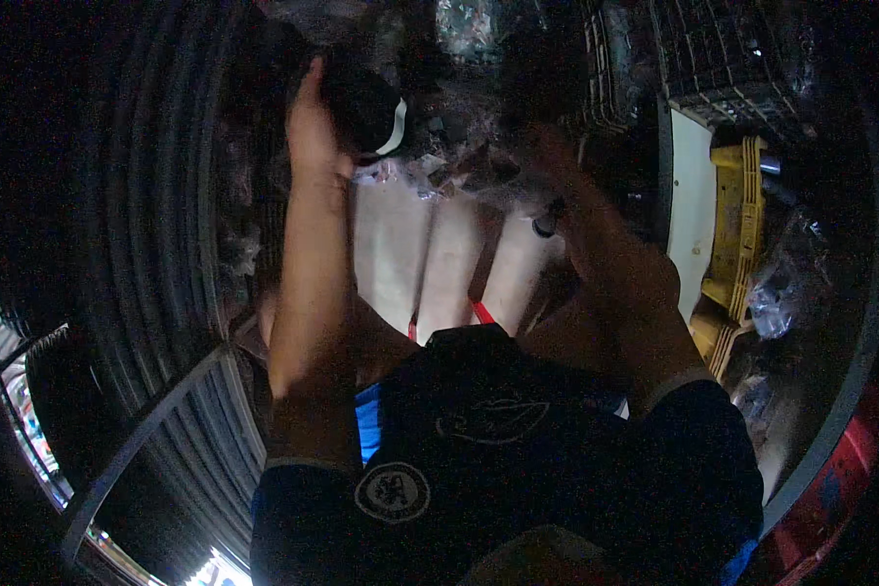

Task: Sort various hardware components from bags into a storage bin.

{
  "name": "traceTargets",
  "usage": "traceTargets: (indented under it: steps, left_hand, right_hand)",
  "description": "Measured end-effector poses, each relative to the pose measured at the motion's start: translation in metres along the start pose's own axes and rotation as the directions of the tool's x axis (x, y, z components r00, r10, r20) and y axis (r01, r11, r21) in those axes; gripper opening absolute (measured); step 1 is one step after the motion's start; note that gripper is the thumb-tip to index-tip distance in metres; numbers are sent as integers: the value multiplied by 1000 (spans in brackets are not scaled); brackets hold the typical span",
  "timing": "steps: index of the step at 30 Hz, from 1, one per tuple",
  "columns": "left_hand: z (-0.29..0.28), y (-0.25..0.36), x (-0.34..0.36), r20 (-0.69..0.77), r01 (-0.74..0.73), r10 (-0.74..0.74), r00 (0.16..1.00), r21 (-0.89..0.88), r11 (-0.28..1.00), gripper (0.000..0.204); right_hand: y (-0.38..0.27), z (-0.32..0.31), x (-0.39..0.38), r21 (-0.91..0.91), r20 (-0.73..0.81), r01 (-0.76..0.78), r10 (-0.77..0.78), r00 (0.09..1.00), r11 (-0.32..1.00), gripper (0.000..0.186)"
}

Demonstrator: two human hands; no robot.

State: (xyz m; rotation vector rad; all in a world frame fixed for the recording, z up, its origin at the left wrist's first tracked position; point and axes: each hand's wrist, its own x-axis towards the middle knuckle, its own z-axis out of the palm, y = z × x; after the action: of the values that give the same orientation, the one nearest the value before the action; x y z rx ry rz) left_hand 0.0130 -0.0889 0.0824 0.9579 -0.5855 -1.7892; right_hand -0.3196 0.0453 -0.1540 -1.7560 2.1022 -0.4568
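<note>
- OK so from my end the thing that matters is the black piece (359, 103): it's up top, left of centre, right against the inner side of the left hand (313, 132).
- Left grip looks closed round it, one digit pointing up along its outer edge. Other fingers are lost in the dark, so that's my read, not gospel.
- Pale rim (397, 127) is on its lower right, so that edge is toward the right hand (554, 151). Long axis? Can't call it, the body's just a black blob to me.
- Left hand is clearly the nearer one. The right is well apart, across a mess of clear plastic (459, 176).
- Right grip: can't tell if it's open or closed, fingers melt into shadow.
- There's also a small dark knob (545, 225) just beside the right wrist. Can't tell if they touch.
- Yellow crate (737, 225) sits off to the right, outside the right arm, well away from the black piece.
</note>
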Motion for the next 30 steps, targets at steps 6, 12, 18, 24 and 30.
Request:
traceTargets:
  steps: [6, 12, 18, 24, 30]
  left_hand:
    - [-7, 15, 3, -54, 47, -55, 997, -133, 990, 52]
    - [-17, 21, 5, -28, -29, 22, 999, -285, 958, 46]
    - [-19, 34, 3, 55, -13, 38, 998, -398, 917, 42]
    - [-12, 35, -1, 47, -1, 23, 999, -415, 910, 40]
    - [-18, 33, -3, 78, 66, -38, 996, -394, 917, 41]
  right_hand:
    - [20, 66, -22, -121, 342, -102, 138, 930, 987, 41]
    - [24, 92, -31, -149, 385, -138, 186, 904, 979, 39]
    - [23, 90, -32, -137, 355, -180, 218, 909, 974, 38]
    - [24, 83, -28, -83, 294, -238, 252, 922, 968, 36]
    - [20, 70, -26, 94, 123, -328, 316, 941, 940, 35]
